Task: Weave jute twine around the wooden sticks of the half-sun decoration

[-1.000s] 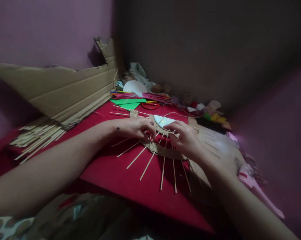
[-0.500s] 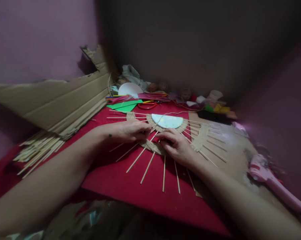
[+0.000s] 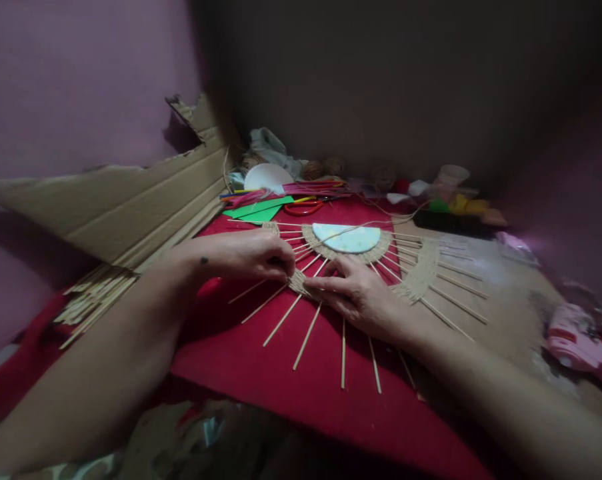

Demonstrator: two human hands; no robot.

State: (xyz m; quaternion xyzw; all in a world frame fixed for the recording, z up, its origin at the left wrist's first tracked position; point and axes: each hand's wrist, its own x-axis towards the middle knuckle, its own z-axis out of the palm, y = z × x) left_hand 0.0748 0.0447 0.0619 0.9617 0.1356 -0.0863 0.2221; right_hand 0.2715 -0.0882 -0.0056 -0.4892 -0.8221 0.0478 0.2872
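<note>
A fan-shaped piece of thin wooden sticks and woven twine lies on red cloth. At its centre is a pale blue half-disc with a woven twine border. An outer woven band crosses the sticks. My left hand is closed at the band's left part, its fingers pinching the twine, which trails over the half-disc to the back right. My right hand grips the band just beside it, index finger stretched left along the weave. Both hands hide part of the band.
Cardboard leans at the left over a bundle of sticks. Behind lie red-handled scissors, green sheets and twine balls. A pink glue gun rests at the right on a brown board.
My left hand has moved down onto the outer band. My right hand's fingers have shifted from between the sticks to the band, index finger now extended. The view has turned slightly left.
</note>
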